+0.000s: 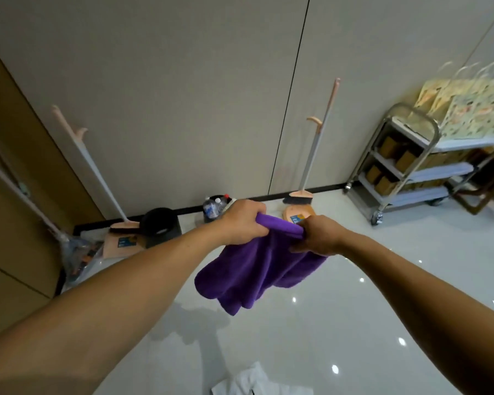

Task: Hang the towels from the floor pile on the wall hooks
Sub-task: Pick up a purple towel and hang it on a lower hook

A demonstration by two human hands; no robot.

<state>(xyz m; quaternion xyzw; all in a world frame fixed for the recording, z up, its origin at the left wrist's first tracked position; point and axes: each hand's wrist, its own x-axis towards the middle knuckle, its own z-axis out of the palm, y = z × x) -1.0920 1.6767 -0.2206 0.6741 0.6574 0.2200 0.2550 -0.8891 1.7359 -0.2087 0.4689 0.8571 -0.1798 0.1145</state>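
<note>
- A purple towel (pixel 257 269) hangs in mid-air above the glossy white floor (pixel 354 323), its top edge bunched between two hands and its loose folds drooping below them.
- The left hand (pixel 244 222) is closed in a fist over the towel's upper left corner, knuckles up, arm stretched forward.
- The right hand (pixel 318 236) pinches the upper right edge, fingers curled under the cloth and thumb on top; the two hands sit close together with a short taut band of towel between them.
- A crumpled white cloth (pixel 257 383) lies on the floor at the bottom edge of the view, well below the held towel.
- Behind the hands, against the pale panelled wall (pixel 183 95), stand a broom with a peach-coloured head (pixel 298 195) and a matching dustpan (pixel 297 213) just beside it.
- A clear plastic bottle (pixel 211 208) stands near the wall base, just left of the left hand.
- A black bin (pixel 160 226) sits farther left, next to a second broom and dustpan set (pixel 120 238).
- A mop (pixel 74 252) with a long pale handle leans beside a brown door (pixel 12 195) at far left.
- A steel trolley (pixel 405 172) with three shelves holding brown boxes stands at right; patterned paper bags (pixel 468 106) rest on its top shelf, blurred.
</note>
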